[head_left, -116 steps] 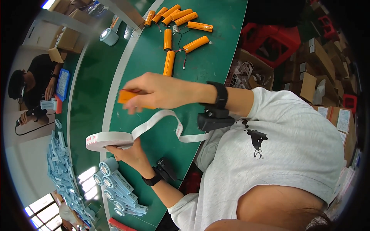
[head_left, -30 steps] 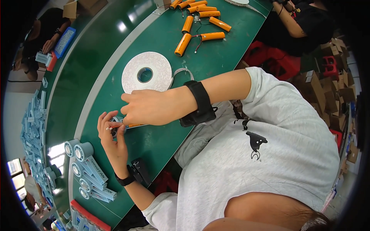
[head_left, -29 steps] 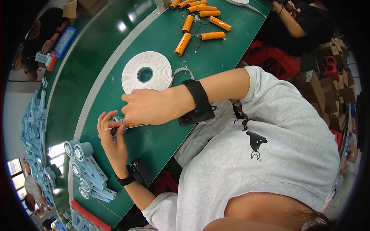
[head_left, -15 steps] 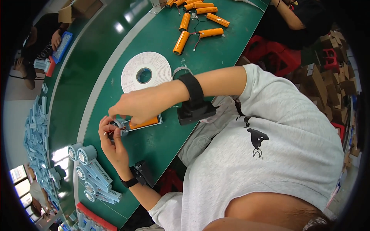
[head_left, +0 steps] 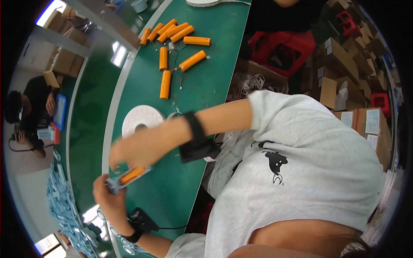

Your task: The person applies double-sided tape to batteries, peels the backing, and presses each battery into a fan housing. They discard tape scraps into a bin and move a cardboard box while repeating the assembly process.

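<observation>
We see our left hand (head_left: 107, 200) gripping an orange battery cell (head_left: 131, 175) at lower left of frame, right hand (head_left: 137, 150) blurred, fingers pinching it above, white tape roll (head_left: 142, 121) behind on green bench (head_left: 202, 86), loose orange cells (head_left: 165, 84) at upper centre

The person wears a light grey short-sleeved T-shirt (head_left: 301, 172) with 1 small black animal-shaped print (head_left: 276, 162) on the chest. Both forearms are bare. A black strap (head_left: 194, 128) circles the right wrist, carrying a boxy black device (head_left: 198, 149) beneath. The left wrist bears a black band (head_left: 136, 234) with a similar black unit (head_left: 144, 219) and 1 thin black cable.
</observation>
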### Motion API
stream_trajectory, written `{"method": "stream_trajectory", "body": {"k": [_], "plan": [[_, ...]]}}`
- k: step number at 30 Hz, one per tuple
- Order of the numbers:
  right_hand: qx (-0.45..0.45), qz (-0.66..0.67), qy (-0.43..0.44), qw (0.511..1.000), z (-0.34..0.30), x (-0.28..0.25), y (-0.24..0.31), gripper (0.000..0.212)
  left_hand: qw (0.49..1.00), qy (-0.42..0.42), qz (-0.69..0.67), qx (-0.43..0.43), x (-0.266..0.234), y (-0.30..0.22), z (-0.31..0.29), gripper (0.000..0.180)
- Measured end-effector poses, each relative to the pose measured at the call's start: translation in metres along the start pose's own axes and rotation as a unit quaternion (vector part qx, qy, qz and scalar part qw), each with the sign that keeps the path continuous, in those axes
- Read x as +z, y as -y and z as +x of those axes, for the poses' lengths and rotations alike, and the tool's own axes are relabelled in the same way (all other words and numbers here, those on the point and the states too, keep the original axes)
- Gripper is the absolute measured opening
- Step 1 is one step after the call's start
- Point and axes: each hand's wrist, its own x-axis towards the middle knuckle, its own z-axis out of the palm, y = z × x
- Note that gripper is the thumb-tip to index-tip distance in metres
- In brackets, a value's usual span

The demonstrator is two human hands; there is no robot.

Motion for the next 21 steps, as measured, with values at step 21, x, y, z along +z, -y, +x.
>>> {"method": "stream_trajectory", "body": {"k": [21], "plan": [[0.282,0.494,-0.18,0.802,-0.11,-0.104,-0.035,0.028,0.982,0.125,0.007,0.144,0.061,-0.065,0.05,0.058]]}}
